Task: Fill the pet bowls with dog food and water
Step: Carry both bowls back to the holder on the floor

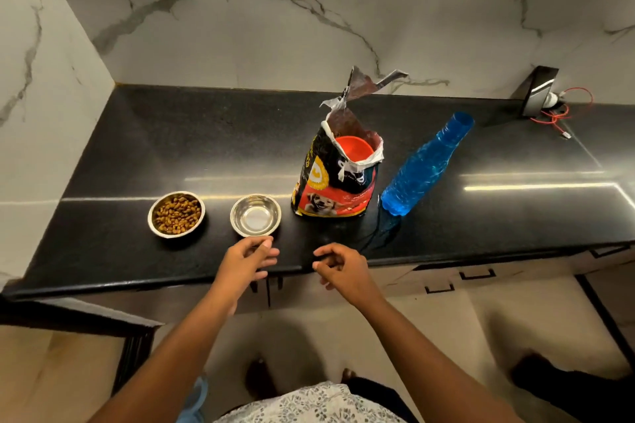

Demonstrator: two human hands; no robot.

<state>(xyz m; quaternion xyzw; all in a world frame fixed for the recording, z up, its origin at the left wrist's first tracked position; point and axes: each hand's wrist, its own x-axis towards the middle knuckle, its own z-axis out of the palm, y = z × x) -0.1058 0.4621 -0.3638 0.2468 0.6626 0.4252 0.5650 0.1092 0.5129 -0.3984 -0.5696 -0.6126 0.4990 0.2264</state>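
Two steel bowls sit near the front edge of the black table [103,154] in the view from my head. One bowl with kibble [176,214] stands on the left, filled with brown pellets, and the second bowl [255,215] stands just to its right, apart from it; its bottom shines, and I cannot tell whether it holds water. To the right of that bowl the dog food bag [335,182] stands upright, its torn top open, with an orange scoop [354,149] resting inside the mouth. Just beside the bag, further right, the blue water bottle [422,165] stands on the table without touching it; it looks tilted away toward the wall in this wide-angle picture.

My left hand [245,264] hovers just in front of the second bowl, fingers loosely curled with the thumb near the bowl's rim, gripping nothing. My right hand [343,268] hangs over the table's front edge, below the bag, fingers also loosely curled and empty. Both hands are apart from each other and from every object.

At the far right corner a red cable [556,115] lies by a black wedge-shaped thing [537,93] against the marble wall.
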